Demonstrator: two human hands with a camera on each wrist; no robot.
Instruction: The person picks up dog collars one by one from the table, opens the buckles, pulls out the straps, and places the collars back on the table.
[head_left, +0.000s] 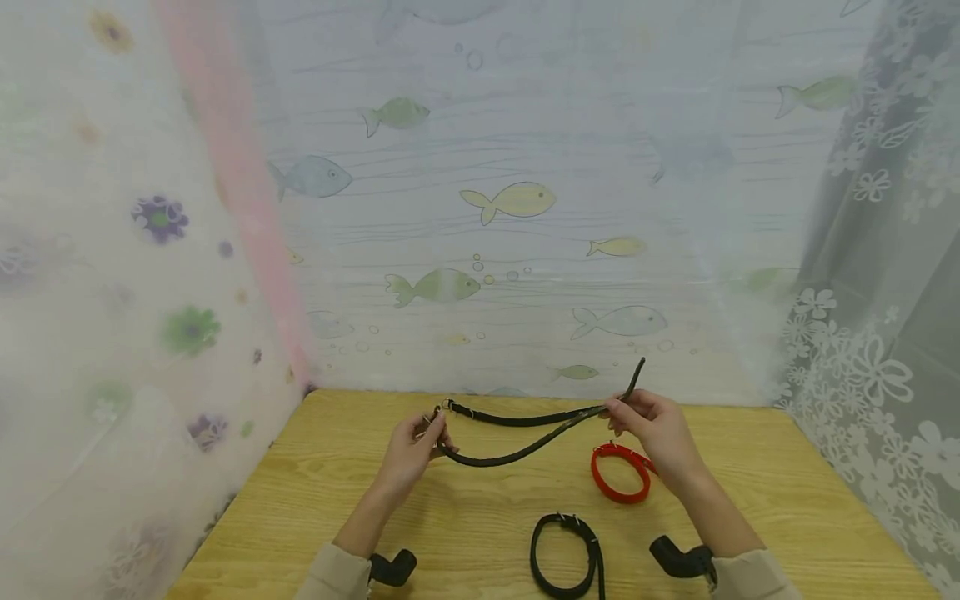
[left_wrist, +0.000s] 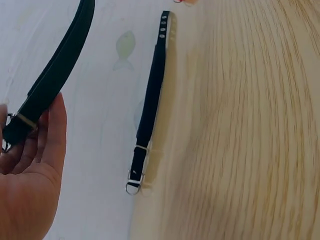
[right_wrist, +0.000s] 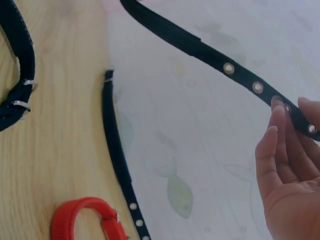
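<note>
A black collar [head_left: 491,461] sags in a curve between both hands above the table. My left hand [head_left: 410,450] holds its buckle end; thumb and fingers grip the strap beside the metal fittings. At the other end, the thumb and fingers of my right hand [head_left: 663,433] pinch the strap where a row of metal eyelets [right_wrist: 257,87] runs, and the tip sticks up past them. Behind it, a second black collar [head_left: 517,422] lies stretched out along the table's back, with its ring and buckle [left_wrist: 135,182] at the left and eyelets at the right.
A red collar [head_left: 632,497], fastened in a loop, lies below the right hand. Nearer the front is a looped black collar [head_left: 536,554]. The wooden table [head_left: 315,500] ends at a fish-patterned curtain [head_left: 517,317]. Black wrist mounts [head_left: 393,569] sit on both forearms.
</note>
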